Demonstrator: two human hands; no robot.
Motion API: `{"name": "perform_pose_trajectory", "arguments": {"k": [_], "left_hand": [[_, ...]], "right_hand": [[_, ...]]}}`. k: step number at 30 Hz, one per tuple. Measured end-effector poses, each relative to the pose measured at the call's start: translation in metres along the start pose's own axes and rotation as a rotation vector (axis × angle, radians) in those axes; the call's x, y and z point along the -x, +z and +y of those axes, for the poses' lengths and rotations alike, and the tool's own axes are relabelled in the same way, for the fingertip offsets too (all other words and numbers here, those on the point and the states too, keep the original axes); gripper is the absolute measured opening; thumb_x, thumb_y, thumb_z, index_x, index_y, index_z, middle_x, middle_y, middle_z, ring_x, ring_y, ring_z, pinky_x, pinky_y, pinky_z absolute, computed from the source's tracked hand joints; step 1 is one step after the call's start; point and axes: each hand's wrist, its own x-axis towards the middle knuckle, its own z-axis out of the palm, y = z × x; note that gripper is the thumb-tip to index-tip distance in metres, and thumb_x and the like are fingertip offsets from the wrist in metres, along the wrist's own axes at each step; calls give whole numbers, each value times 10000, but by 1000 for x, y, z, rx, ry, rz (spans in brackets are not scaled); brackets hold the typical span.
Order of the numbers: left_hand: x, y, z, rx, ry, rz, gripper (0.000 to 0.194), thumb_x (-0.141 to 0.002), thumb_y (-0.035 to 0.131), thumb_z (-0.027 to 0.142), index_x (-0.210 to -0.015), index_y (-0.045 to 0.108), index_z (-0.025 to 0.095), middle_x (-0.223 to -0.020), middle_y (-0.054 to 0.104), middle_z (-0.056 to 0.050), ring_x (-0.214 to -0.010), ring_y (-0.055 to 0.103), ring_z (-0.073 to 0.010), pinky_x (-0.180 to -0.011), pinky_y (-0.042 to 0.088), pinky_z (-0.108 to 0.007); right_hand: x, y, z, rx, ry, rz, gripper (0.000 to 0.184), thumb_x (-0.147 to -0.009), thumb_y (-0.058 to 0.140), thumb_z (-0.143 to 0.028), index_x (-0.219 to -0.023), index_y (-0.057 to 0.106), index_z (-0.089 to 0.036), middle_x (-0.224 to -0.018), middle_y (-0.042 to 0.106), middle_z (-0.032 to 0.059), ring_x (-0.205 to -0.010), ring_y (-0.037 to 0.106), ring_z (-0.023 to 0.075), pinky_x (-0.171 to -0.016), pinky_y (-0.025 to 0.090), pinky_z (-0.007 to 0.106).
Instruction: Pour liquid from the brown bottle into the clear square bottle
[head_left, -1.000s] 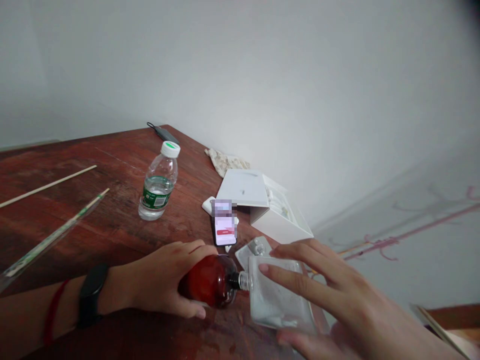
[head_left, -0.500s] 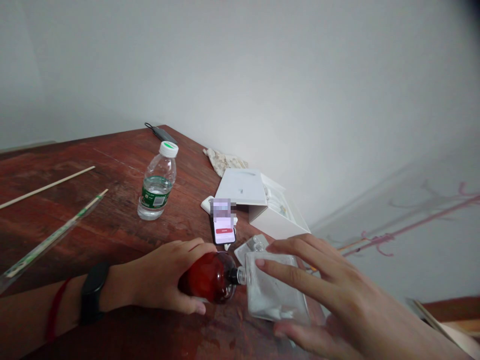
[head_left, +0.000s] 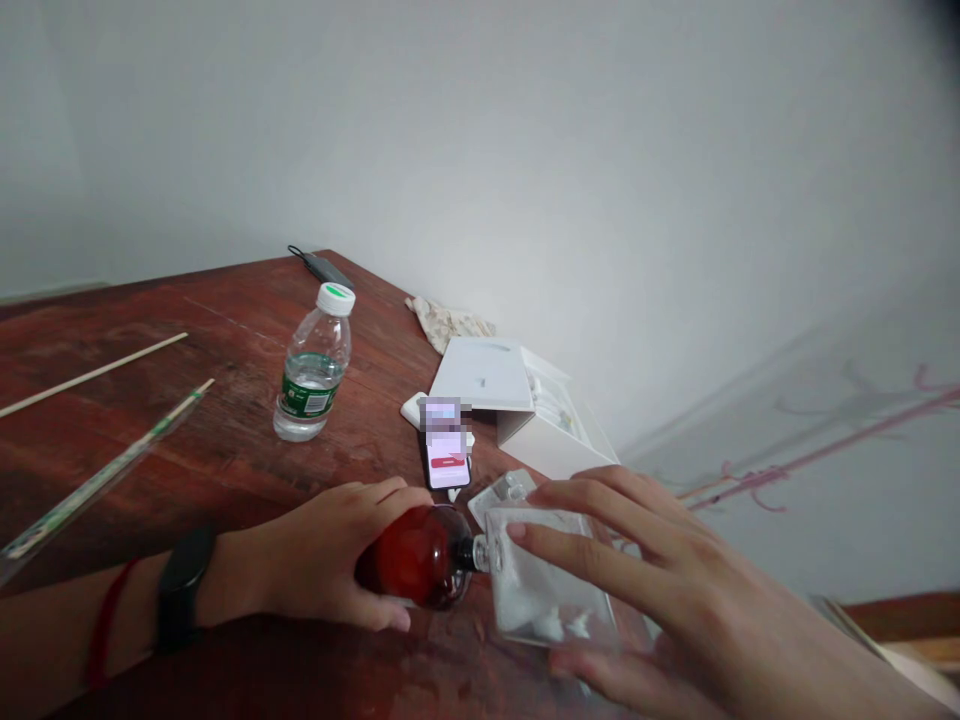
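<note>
The reddish-amber round bottle (head_left: 420, 550) is tilted sideways above the red-brown wooden table (head_left: 315, 665), clasped by the left hand (head_left: 330, 550); its black neck meets the transparent flat square bottle (head_left: 525, 595) that the right hand (head_left: 675, 590) grips. A wavering wrist could misalign them, spilling any liquid toward the black-edged phone (head_left: 448, 472).

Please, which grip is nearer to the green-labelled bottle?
Left. The left grip , on the red bottle, is in front of the green-labelled bottle; the right grip, on the clear bottle, is much farther to its right.
</note>
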Motion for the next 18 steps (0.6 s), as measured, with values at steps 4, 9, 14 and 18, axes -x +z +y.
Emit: {"name": "perform_pose_trajectory", "arguments": {"k": [4, 9, 14, 18], "left_hand": [[0, 0, 1, 4, -2, 5, 706, -667, 1002, 277, -1297, 683, 255, -1273, 723, -52, -1159, 703, -355, -967, 573, -398], [1, 1, -3, 11, -18, 7, 751, -668, 1002, 307, -1334, 658, 254, -1305, 719, -60, -1189, 699, -363, -985, 570, -402], [2, 2, -8, 20, -22, 8, 764, -699, 959, 360, -1380, 624, 270, -1324, 718, -52, -1191, 704, -358, -991, 576, -391], [3, 1, -14, 47, -30, 27, 788, -719, 958, 429, -1404, 600, 278, -1365, 712, -54, -1175, 710, -351, -988, 581, -395]], "right_hand": [[6, 9, 9, -68, 5, 43, 695, -959, 818, -458, -1597, 547, -416, -1550, 649, 73, -1394, 641, 347, -1036, 654, 456], [12, 37, 26, -276, 8, 183, 692, -923, 859, -484, -1549, 587, -373, -1482, 663, 112, -1349, 677, 310, -1064, 632, 414], [18, 73, 36, -470, 92, 352, 690, -852, 911, -540, -1480, 657, -410, -1413, 716, 92, -1287, 722, 302, -1040, 640, 406], [22, 106, 38, -743, 227, 376, 793, -835, 915, -566, -1543, 597, -407, -1538, 645, 119, -1359, 679, 340, -1057, 634, 471]]}}
